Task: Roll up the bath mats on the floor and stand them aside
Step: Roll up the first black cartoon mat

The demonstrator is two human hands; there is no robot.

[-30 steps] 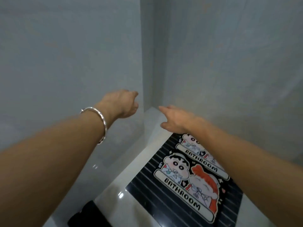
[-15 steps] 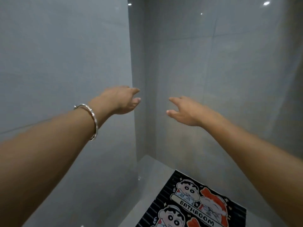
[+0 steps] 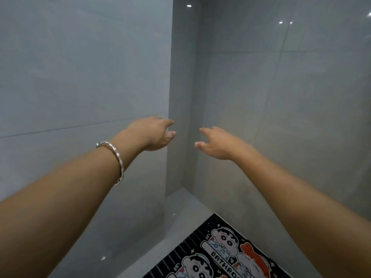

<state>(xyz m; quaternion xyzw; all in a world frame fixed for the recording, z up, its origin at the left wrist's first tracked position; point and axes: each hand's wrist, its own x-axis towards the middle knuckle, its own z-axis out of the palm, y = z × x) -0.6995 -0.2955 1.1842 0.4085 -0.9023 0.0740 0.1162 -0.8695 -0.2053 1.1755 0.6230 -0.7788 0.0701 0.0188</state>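
Note:
A black striped bath mat (image 3: 192, 251) with cartoon figures and the word BATHROOM lies flat on the grey floor at the bottom of the view, partly cut off by the frame edge. Both my arms are stretched forward, high above the mat, toward the wall corner. My left hand (image 3: 152, 133), with a silver bangle on its wrist, has relaxed fingers and holds nothing. My right hand (image 3: 216, 143) is likewise relaxed and holds nothing. Neither hand touches the mat.
Glossy grey tiled walls (image 3: 80, 77) meet in a corner (image 3: 180, 97) straight ahead. A strip of grey floor (image 3: 180, 209) runs between the left wall and the mat.
The view has tilted upward, so the mat has slid down to the bottom edge. Both hands have stayed outstretched and now show against the wall corner; the dark thing at lower left is out of view.

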